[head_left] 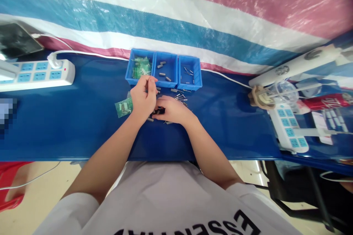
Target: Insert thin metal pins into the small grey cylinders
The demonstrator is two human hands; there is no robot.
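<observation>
My left hand point(143, 97) is closed in a pinch just in front of the blue bins; whatever it holds is too small to make out. Beside it, my right hand point(174, 110) rests low over the table, fingers curled at a small pile of metal parts, with a dark gap under them. Grey metal cylinders point(150, 119) and thin metal pins point(180, 97) lie around this hand. Left of my left hand lies a green-tinted clear bag point(123, 107) with small metal parts inside. My fingers hide part of the pile.
Three joined blue bins stand behind: green bags in the left bin point(129, 75), cylinders in the middle bin point(165, 57), pins in the right bin point(190, 87). Power strips point(70, 73) lie at both sides. A plastic cup point(286, 91) and red can point(328, 101) are at right.
</observation>
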